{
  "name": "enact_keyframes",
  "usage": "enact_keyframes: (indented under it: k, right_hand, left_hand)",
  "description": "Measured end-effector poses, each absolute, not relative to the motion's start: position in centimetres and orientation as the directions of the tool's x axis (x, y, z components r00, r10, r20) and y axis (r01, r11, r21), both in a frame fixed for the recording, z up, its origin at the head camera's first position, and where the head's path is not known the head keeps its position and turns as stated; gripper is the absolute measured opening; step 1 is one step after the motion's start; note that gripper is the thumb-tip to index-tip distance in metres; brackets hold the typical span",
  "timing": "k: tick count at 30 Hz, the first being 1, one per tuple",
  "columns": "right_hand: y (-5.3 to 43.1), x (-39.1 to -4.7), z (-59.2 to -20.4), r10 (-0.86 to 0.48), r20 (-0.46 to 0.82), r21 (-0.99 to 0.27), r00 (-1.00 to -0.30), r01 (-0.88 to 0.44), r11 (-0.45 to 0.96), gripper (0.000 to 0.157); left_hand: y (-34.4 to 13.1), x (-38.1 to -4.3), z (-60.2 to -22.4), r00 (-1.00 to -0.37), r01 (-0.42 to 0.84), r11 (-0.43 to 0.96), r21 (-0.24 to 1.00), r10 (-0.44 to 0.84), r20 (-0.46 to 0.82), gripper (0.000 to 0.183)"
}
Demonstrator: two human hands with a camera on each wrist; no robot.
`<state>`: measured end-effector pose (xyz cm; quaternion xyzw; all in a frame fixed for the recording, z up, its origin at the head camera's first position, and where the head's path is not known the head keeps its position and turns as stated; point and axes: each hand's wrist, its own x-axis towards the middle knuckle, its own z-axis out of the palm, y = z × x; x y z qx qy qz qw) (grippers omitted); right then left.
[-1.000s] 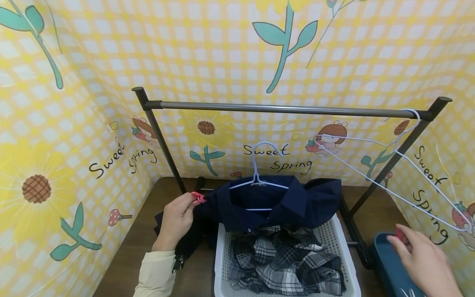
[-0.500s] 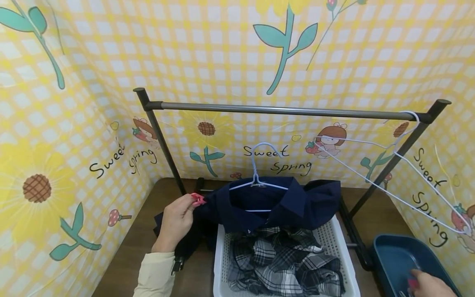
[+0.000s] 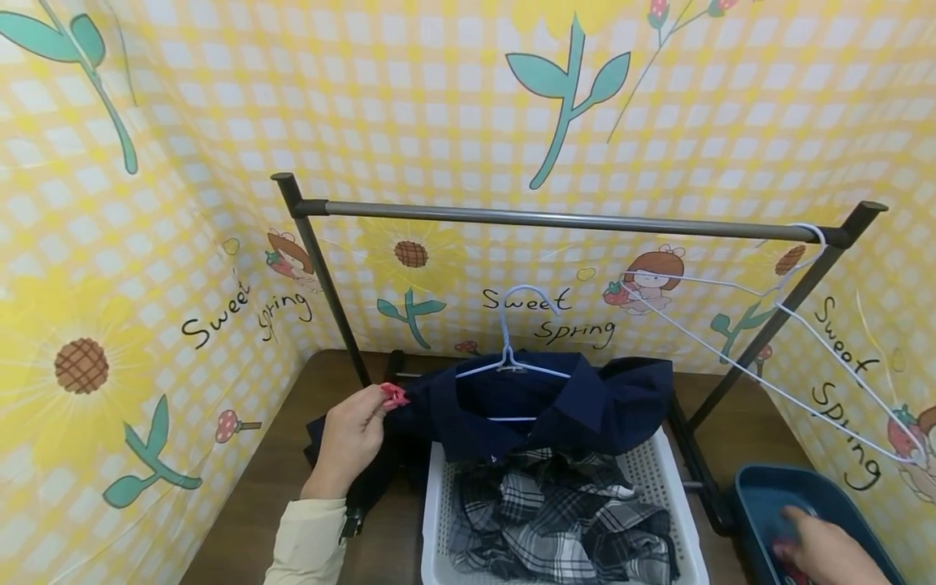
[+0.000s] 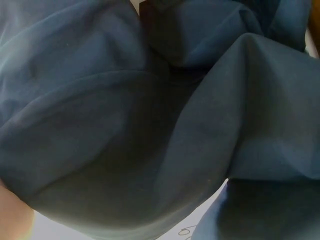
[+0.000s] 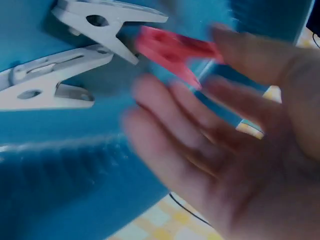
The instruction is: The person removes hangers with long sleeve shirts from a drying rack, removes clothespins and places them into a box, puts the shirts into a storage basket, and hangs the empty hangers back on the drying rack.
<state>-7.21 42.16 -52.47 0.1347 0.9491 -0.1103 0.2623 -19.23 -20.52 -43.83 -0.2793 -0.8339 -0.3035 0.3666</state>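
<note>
Our navy shirt (image 3: 504,394) lies on its hanger (image 3: 506,337) across the basket (image 3: 433,520), prob. mid-pegging. In the tray (image 3: 775,491), R hand (image 3: 822,544) fingers seemingly pinch a red peg (image 5: 167,47) (blurry); L hand (image 3: 349,435) fingers pinch a 2nd peg (image 3: 395,396) at the shirt's edge. Next, we'd prob. need R's peg at the opp. shoulder.

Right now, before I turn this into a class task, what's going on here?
A person's left hand pinches a red clip at one edge of a navy shirt, which sits on a hanger partly over a white basket of plaid clothing. The hanger is off the clothes rail. The right hand is in a blue tray with another red clip and white clips; blur hides whether it holds the red one.
</note>
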Motion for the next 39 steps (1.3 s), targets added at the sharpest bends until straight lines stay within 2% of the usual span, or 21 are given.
enact_keyframes:
  k: [2,4,9,11,14,17,20,25,31,34,39]
  right_hand:
    - [41.4,-7.6,-51.4,0.23,-0.479,-0.132,-0.847,0.329,0.935,0.073]
    - [40.5,-7.8,-50.1,0.232,-0.448,-0.146,-0.864,0.327,0.934,0.078]
    - [36.6,-8.2,-46.1,0.107,-0.384,-0.25,-0.917,0.215,0.944,0.059]
    - [34.3,-8.5,-44.0,0.055,-0.306,-0.272,-0.95,0.143,0.952,0.05]
    - [30.4,-8.6,-41.0,-0.01,-0.155,-0.302,-0.988,0.038,0.952,0.037]
    - [26.7,-8.7,-38.7,-0.081,0.01,-0.36,-0.997,-0.079,0.93,0.026]
    - [23.6,-8.8,-37.2,-0.165,0.176,-0.382,-0.97,-0.222,0.897,0.02]
    - [19.6,-9.3,-35.8,-0.289,0.35,-0.408,-0.891,-0.423,0.809,0.016]
    - [16.7,-9.6,-34.1,-0.323,0.518,-0.379,-0.792,-0.552,0.743,0.014]
    - [15.3,-9.8,-33.2,-0.315,0.573,-0.375,-0.757,-0.584,0.72,0.014]
    - [12.9,-10.3,-32.6,-0.344,0.58,-0.454,-0.739,-0.644,0.616,0.013]
  left_hand:
    - [-20.5,-19.2,-43.9,-0.578,0.69,0.658,0.302,0.249,0.777,0.009]
    - [-20.4,-19.2,-43.8,-0.584,0.691,0.656,0.304,0.257,0.77,0.008]
    - [-20.3,-19.1,-43.7,-0.582,0.683,0.67,0.29,0.259,0.771,0.01]
    - [-20.3,-19.0,-43.6,-0.567,0.684,0.676,0.274,0.256,0.783,0.013]
    - [-20.2,-18.9,-43.5,-0.583,0.671,0.686,0.282,0.253,0.772,0.012]
    - [-20.1,-18.7,-43.4,-0.607,0.657,0.692,0.299,0.25,0.754,0.009]
    - [-20.0,-18.6,-43.4,-0.608,0.659,0.69,0.301,0.252,0.753,0.007]
    - [-19.7,-18.3,-43.4,-0.603,0.664,0.686,0.298,0.256,0.755,0.01]
    - [-19.2,-18.1,-43.6,-0.605,0.665,0.685,0.297,0.26,0.753,0.01]
    - [-19.1,-18.0,-43.6,-0.608,0.66,0.691,0.296,0.26,0.75,0.01]
    - [-19.2,-17.8,-43.3,-0.605,0.655,0.699,0.287,0.257,0.754,0.008]
